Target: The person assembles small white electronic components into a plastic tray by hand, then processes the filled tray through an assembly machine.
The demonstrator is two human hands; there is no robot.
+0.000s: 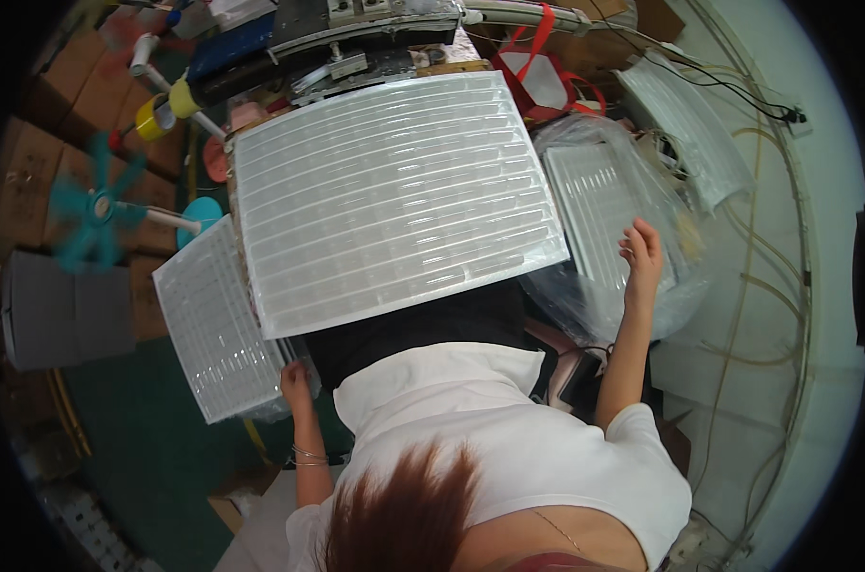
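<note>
A wide, clear plastic tray sheet with many parallel ridges lies on the work surface in front of me. To its left sits a second ridged plastic tray, lower and tilted. My left hand is at that tray's near right corner, its fingers bent together by the edge; what they hold, if anything, is hidden. My right hand is raised on the right with nothing in it, fingers loosely curled and apart. Beneath it, a stack of ridged trays sits in a clear plastic bag.
Machinery with a metal bar stands behind the large sheet. A turquoise fan blurs at the left, near a grey bin and cardboard boxes. A red bag and another ridged sheet are at the back right; cables hang along the wall.
</note>
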